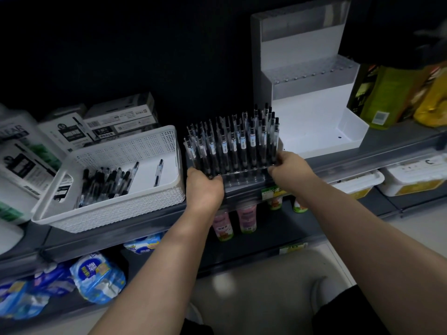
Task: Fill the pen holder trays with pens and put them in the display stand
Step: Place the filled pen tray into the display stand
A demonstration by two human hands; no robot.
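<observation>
Tray: the clear plastic pen holder tray (242, 176) sits just left of and in front of the white stepped display stand (312, 122); I cannot tell whether it rests on the grey metal shelf (377, 151) or is lifted.
Pens: black-tipped clear gel pens (232, 146) stand upright in rows, seemingly filling the tray.
Left hand (205, 187): its fingers curl round the tray's end farther from the stand.
Right hand (290, 165): it pinches the end nearest the stand.
Why 2 hands: a grip at both ends likely keeps the loaded tray level, so the pens stay put.
Stand: its lowest step looks bare, probably the slot for this tray.
Basket: the white perforated plastic basket (145, 197), farther left of the stand, holds loose spare pens (106, 182) within reach for refilling.
Stage: filling appears done; seating the tray remains.
</observation>
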